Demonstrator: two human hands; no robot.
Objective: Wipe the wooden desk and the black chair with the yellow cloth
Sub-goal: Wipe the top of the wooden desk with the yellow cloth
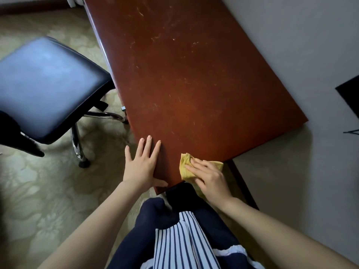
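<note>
The reddish-brown wooden desk [186,74] runs from the top of the view down to its near corner in front of me, with pale scratches and smears on its top. My right hand [208,178] presses flat on the yellow cloth [187,167] at the desk's near edge, and part of the cloth hangs over that edge. My left hand [141,164] rests flat with straight fingers on the desk's near left corner, thumb along the front edge. The black chair [48,84] stands left of the desk, its padded seat facing up.
A grey wall [310,45] runs along the desk's right side. A dark object [349,94] juts in at the right edge. The chair's chrome legs [77,144] stand on the patterned floor [48,191]. My striped and navy clothing fills the bottom centre.
</note>
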